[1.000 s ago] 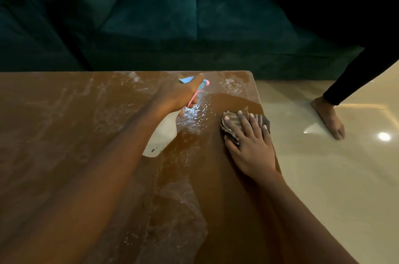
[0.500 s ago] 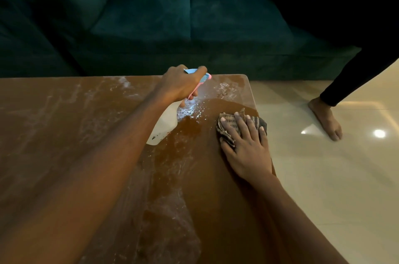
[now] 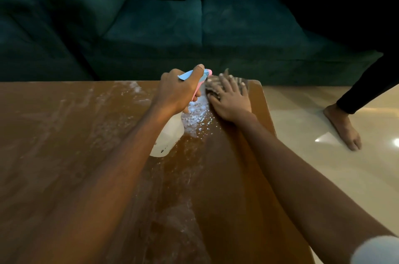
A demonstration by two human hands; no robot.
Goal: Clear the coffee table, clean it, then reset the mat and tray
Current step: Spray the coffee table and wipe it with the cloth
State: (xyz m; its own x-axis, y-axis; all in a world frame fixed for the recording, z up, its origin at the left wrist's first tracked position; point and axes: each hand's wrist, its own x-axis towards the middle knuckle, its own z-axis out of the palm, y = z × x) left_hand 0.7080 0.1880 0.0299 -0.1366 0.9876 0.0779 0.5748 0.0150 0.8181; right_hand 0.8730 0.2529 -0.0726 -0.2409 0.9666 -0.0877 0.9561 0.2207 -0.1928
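Our left hand (image 3: 179, 93) grips the spray bottle (image 3: 168, 137) by its neck, tilted over the table (image 3: 64, 145). Our right hand (image 3: 232, 101) presses flat, fingers spread, on the cloth (image 3: 212, 85) at the table's far right corner, just beside wet foam (image 3: 195, 121). A sofa (image 3: 237, 26) stands beyond the table.

On the coffee table (image 3: 54, 145) the cloth (image 3: 211, 87) lies one o'clock from the spray bottle (image 3: 168, 136). The sofa (image 3: 194, 26) stands behind.

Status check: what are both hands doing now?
Left hand grips white plastic spray bottle. Right hand presses grey striped cloth flat at far corner of brown wooden table. Unwiped white foam between them.
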